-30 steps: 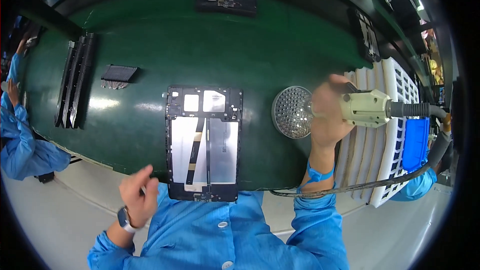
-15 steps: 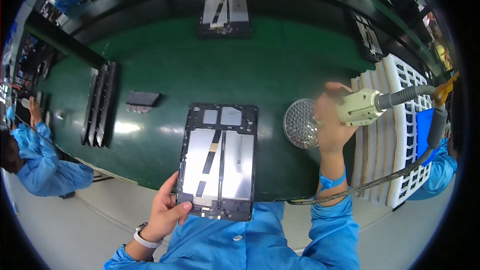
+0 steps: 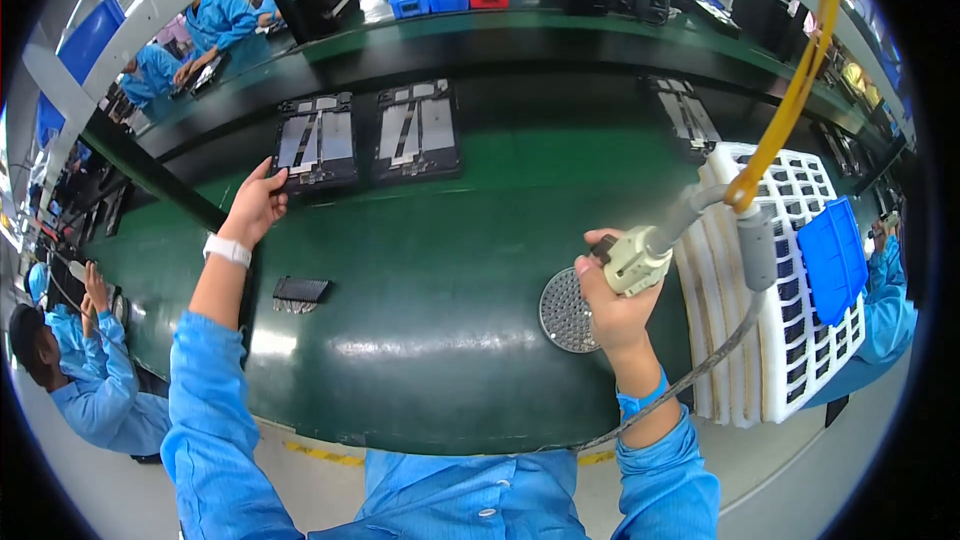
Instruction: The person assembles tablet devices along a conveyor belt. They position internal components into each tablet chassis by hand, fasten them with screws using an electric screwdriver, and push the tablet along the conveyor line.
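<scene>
My left hand (image 3: 258,205) reaches to the far left of the green bench, its thumb and fingers closed on the near left corner of an opened tablet (image 3: 318,143). The tablet lies flat, its silvery inside and dark strips facing up. Just right of it is a second, similar tablet (image 3: 418,133). My right hand (image 3: 615,305) is wrapped round a cream-coloured air gun (image 3: 638,262) with a grey hose. Beside that hand, partly covered by it, sits a round dimpled metal disc (image 3: 566,312). A short black brush (image 3: 300,290) lies left of the middle.
A tall stack of white foam trays (image 3: 745,340) stands at right, with a blue bin (image 3: 835,255) on it. Another tablet (image 3: 683,112) lies at far right. A yellow cord (image 3: 790,90) hangs above the trays. A dark post (image 3: 150,172) rises at left. Co-workers sit around.
My left hand has carried the tablet from near my body to the far left, beside another one. The head view has tilted up. My right hand still holds the air gun.
</scene>
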`<state>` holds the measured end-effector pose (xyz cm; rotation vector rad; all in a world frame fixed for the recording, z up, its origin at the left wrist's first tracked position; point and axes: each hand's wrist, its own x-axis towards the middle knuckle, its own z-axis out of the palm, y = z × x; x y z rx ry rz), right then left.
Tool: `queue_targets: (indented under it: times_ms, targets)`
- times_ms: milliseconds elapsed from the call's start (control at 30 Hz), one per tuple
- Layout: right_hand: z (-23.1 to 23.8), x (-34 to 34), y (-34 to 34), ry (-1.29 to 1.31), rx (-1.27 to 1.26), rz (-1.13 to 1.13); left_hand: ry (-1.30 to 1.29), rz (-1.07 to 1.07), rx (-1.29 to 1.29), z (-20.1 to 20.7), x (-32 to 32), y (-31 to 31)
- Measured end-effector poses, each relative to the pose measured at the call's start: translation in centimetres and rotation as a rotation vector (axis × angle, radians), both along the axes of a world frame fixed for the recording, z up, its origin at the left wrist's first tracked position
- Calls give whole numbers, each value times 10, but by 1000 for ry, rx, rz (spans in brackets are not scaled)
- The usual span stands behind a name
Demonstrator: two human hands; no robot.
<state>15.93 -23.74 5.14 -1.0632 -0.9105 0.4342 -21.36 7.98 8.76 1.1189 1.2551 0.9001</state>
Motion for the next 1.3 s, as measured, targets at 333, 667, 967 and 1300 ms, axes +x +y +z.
queue_targets:
  times_ms: [333, 667, 967, 1300]
  targets:
    - [16, 2, 5, -42, 73, -70, 910, 39, 802, -32, 35, 68]
    - [12, 8, 0, -120, 26, -60, 1005, -321, 6, -20, 154, 50]
    - [0, 18, -4, 165, -41, 39, -69, -232, -51, -11, 143, -63]
    - [1, -4, 6, 245, -62, 127, 400, -434, 199, -27, 67, -225]
